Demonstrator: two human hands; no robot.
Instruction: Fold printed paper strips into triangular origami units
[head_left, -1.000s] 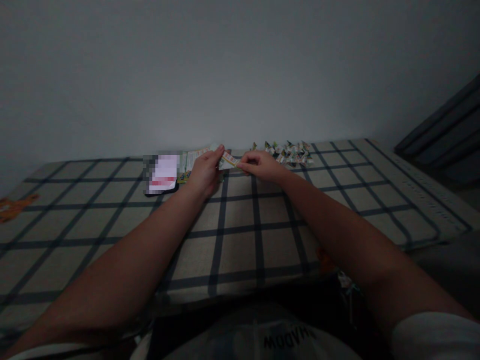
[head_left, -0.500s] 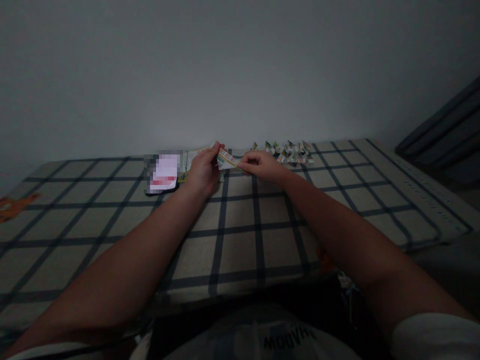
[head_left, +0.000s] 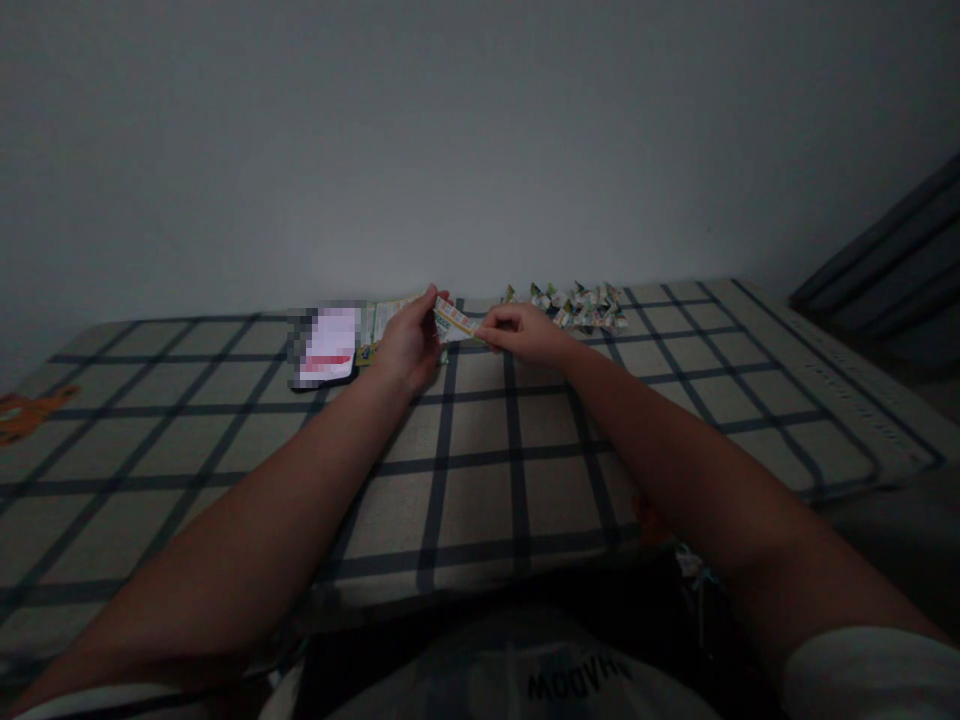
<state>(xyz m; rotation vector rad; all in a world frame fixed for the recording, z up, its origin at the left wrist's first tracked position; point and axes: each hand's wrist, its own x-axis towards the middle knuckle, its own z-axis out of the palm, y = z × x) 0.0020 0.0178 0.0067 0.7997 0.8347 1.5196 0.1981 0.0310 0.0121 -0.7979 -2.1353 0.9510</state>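
A printed strip of paper [head_left: 454, 322], white with orange and green marks, stretches between my two hands above the checked cloth. My left hand [head_left: 411, 345] is closed on its left end, thumb up. At the right end, the fingertips of my right hand [head_left: 521, 332] pinch the strip. Printed paper sheets [head_left: 375, 320] lie behind and beside my left hand, which covers part of them. Several small folded paper pieces [head_left: 589, 305] sit in rows just beyond my right hand.
A phone [head_left: 328, 345] with a lit, blurred screen lies left of my left hand. The checked cloth [head_left: 480, 430] covers the surface up to the grey wall [head_left: 480, 150]. An orange patch [head_left: 34, 412] is at the far left, and dark fabric [head_left: 892, 240] hangs at the right.
The strip has shifted slightly in my hands, and its visible printed part now looks narrower and more slanted. Both hands stay nearly in the same place.
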